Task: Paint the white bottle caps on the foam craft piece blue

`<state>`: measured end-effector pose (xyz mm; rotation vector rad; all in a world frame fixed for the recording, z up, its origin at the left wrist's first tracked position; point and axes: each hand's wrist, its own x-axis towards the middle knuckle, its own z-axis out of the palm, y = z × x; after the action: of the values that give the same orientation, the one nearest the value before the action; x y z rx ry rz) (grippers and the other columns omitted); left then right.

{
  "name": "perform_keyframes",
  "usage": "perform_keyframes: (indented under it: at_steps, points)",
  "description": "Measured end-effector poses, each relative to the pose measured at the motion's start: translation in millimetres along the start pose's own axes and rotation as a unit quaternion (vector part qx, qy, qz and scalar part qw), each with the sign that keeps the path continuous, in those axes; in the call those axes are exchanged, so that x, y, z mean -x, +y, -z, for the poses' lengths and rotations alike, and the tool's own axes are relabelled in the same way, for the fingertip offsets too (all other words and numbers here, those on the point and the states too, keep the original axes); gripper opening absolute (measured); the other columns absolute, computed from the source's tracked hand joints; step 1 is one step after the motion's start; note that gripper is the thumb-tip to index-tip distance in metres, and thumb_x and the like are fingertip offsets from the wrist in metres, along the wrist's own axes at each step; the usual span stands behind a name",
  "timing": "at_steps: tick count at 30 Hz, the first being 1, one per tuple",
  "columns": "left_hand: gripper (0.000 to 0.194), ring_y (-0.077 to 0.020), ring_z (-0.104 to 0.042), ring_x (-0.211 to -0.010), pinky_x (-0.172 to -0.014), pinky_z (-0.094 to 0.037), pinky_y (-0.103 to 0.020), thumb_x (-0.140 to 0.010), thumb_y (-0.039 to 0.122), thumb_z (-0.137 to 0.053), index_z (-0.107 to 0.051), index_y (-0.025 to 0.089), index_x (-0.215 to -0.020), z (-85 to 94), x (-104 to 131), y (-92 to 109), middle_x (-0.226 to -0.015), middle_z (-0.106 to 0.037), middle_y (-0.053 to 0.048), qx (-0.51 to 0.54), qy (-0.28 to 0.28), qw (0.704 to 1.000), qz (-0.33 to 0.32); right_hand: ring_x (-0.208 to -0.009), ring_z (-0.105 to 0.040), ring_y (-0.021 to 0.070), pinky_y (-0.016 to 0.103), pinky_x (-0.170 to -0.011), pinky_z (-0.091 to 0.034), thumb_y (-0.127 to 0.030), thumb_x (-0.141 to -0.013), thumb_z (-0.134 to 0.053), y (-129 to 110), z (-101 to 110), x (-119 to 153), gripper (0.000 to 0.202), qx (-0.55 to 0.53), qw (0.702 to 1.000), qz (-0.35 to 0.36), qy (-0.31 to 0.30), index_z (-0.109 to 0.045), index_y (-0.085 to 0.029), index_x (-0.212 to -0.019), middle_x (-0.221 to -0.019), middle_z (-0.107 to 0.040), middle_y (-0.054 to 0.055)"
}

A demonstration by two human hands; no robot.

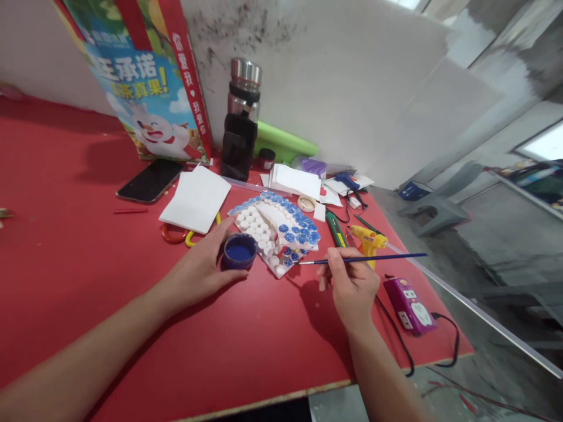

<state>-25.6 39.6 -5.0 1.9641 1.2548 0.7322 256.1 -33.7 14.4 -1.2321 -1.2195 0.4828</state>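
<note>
My left hand (215, 255) is closed round a small round pot of dark blue paint (240, 251), held just left of a craft piece. My right hand (352, 281) pinches a thin paintbrush (373, 258), its tip pointing left at the piece's lower right corner, touching or very near a blue disc. The craft piece (268, 225) lies on the red table, covered with small round discs; those along the top and right are blue with white specks, those at the lower left are white.
Behind stand a bottle (244, 88), a printed bag (153, 88) and a phone (150, 180). White papers (196, 199) lie over coloured scissors handles. At right are a green cutter (336, 228), a yellow glue gun (367, 239) and a purple power box (410, 306) with cords near the table edge.
</note>
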Motion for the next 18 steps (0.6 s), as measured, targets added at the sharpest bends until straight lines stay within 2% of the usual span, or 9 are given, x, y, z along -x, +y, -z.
perform_keyframes:
  at_steps: [3,5,8,11,14,18]
  points:
    - [0.109,-0.0418,-0.065,-0.143,-0.118,-0.055,-0.058,-0.084,0.050,-0.085,-0.029,0.027,-0.173,0.4,-1,-5,-0.155,-0.066,-0.016,0.011,0.004,1.000,-0.027,-0.033,-0.057,0.0107,0.022,-0.035,-0.044,-0.048,-0.103,-0.075,-6,-1,-2,0.036,-0.052,0.998,-0.038,0.007,-0.067,-0.020,-0.081,-0.059,-0.071,-0.002]
    - [0.108,-0.0421,-0.064,-0.143,-0.117,-0.055,-0.059,-0.083,0.054,-0.088,-0.033,0.027,-0.171,1.6,-1,-8,-0.159,-0.062,-0.018,0.002,0.036,0.997,-0.069,-0.033,-0.057,0.0106,0.021,-0.033,-0.043,-0.048,-0.101,-0.077,-12,-3,-3,0.036,-0.078,0.995,-0.053,0.007,-0.067,-0.020,-0.082,-0.060,-0.072,-0.002]
    - [0.087,-0.0399,-0.067,-0.136,-0.116,-0.056,-0.060,-0.087,0.059,-0.087,-0.050,0.027,-0.159,4.5,2,-6,-0.149,-0.067,-0.015,-0.056,0.136,0.976,-0.160,-0.034,-0.057,0.0099,0.020,-0.034,-0.043,-0.047,-0.102,-0.077,-23,-5,-3,0.032,-0.105,0.993,-0.056,0.004,-0.068,-0.020,-0.087,-0.062,-0.073,-0.003]
    - [0.059,-0.0349,-0.070,-0.127,-0.114,-0.058,-0.054,-0.096,0.051,-0.084,-0.061,0.029,-0.146,5.3,9,6,-0.134,-0.072,-0.011,-0.080,0.218,0.947,-0.222,-0.036,-0.057,0.0090,0.020,-0.035,-0.045,-0.045,-0.104,-0.074,-34,-7,-2,0.030,-0.109,0.994,-0.032,-0.004,-0.068,-0.021,-0.088,-0.063,-0.073,-0.004]
    - [0.042,-0.0313,-0.072,-0.116,-0.108,-0.060,-0.049,-0.100,0.044,-0.079,-0.066,0.030,-0.138,2.4,14,19,-0.127,-0.075,-0.008,-0.063,0.213,0.949,-0.223,-0.039,-0.059,0.0096,0.022,-0.037,-0.049,-0.043,-0.106,-0.072,-45,-9,-3,0.028,-0.110,0.994,-0.001,-0.025,-0.068,-0.022,-0.088,-0.066,-0.073,-0.003]
    - [0.037,-0.0313,-0.072,-0.110,-0.104,-0.061,-0.050,-0.101,0.047,-0.074,-0.070,0.028,-0.133,-1.5,16,24,-0.121,-0.076,-0.008,-0.036,0.198,0.961,-0.190,-0.041,-0.062,0.0111,0.023,-0.038,-0.051,-0.046,-0.107,-0.070,-58,-13,-7,0.028,-0.100,0.994,0.010,-0.031,-0.068,-0.023,-0.092,-0.067,-0.074,-0.003]
